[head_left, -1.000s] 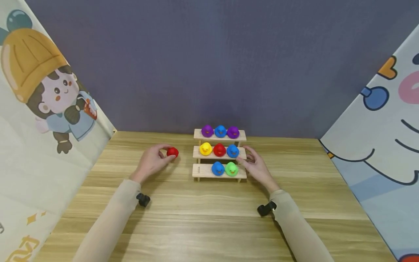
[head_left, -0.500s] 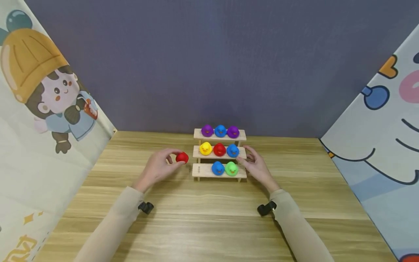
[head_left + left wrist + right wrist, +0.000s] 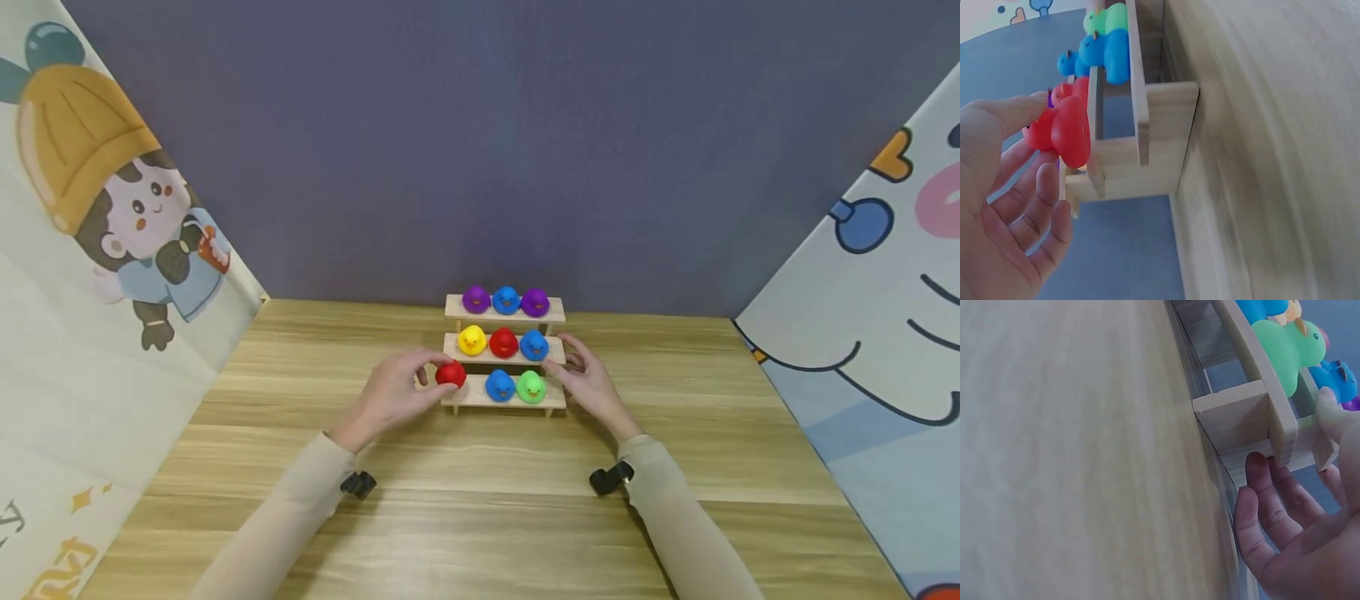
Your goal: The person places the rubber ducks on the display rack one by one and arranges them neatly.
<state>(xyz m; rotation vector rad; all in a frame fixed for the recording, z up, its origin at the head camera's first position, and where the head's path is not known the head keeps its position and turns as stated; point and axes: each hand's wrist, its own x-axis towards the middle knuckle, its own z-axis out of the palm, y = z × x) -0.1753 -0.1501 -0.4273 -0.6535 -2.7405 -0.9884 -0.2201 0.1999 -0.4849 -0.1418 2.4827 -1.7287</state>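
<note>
Pinched between thumb and fingertips, a red rubber duck [image 3: 451, 374] is in my left hand [image 3: 397, 390]. It overlaps the left end of the bottom tier of a three-tier wooden stand [image 3: 468, 398]; in the left wrist view the held duck [image 3: 1066, 131] shows beside the shelves. My right hand [image 3: 588, 382] grips the stand's right end at the middle tier, thumb in front and fingers behind the side. A blue duck [image 3: 500, 386] and a green duck [image 3: 532, 387] sit on the bottom tier, to the right of the held duck.
On the middle tier stand a yellow duck [image 3: 472, 341], a red duck [image 3: 503, 342] and a blue duck [image 3: 535, 345]. Two purple ducks flank a blue duck [image 3: 506, 300] on top. Beneath is a wooden table [image 3: 480, 517]; a dark wall panel [image 3: 480, 150] rises behind.
My left hand has carried the red duck rightward and toward me, from the table's left side to the bottom tier's left end. My right hand has stayed at the stand.
</note>
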